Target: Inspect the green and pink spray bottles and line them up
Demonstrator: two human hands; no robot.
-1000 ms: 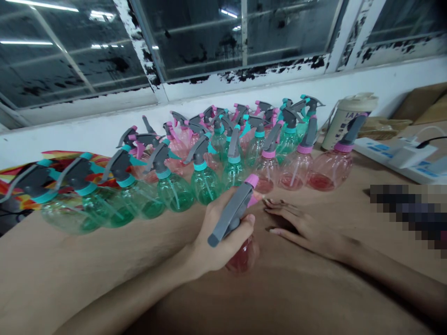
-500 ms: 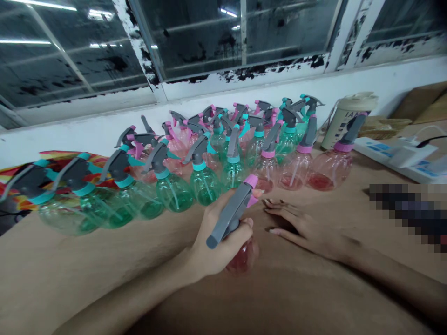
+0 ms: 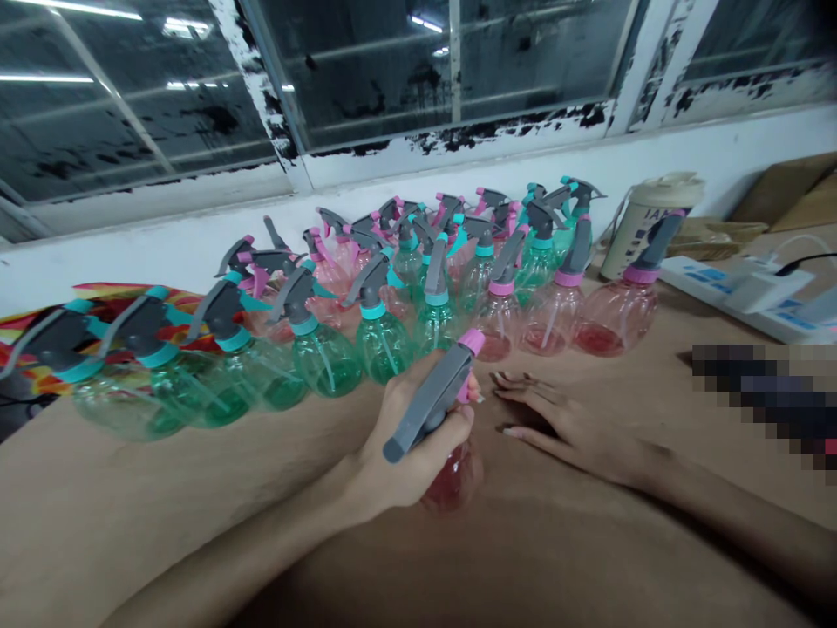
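Observation:
My left hand (image 3: 409, 453) is wrapped round the neck of a pink spray bottle (image 3: 454, 484) with a grey head and pink nozzle. Its fingers are at the pink trigger, and the nozzle points away from me. The bottle's base appears to be on the table; my hand covers its collar. To the right, my right hand (image 3: 562, 427) lies on the tabletop with its fingers stretched out and holds nothing. Green spray bottles (image 3: 327, 358) with turquoise collars stand in front of the left hand, and pink ones (image 3: 615, 318) stand beyond the right hand.
More spray bottles are crowded behind the front row, by the white wall (image 3: 732, 153) under the windows. A cream tumbler (image 3: 644, 227) and a white power strip (image 3: 732, 296) with plugs are at the right. A red and yellow patterned bag (image 3: 131, 292) lies at the left.
The fingers of my left hand have drawn in at the trigger, which is now pulled closer to the neck. My right hand has stayed in place.

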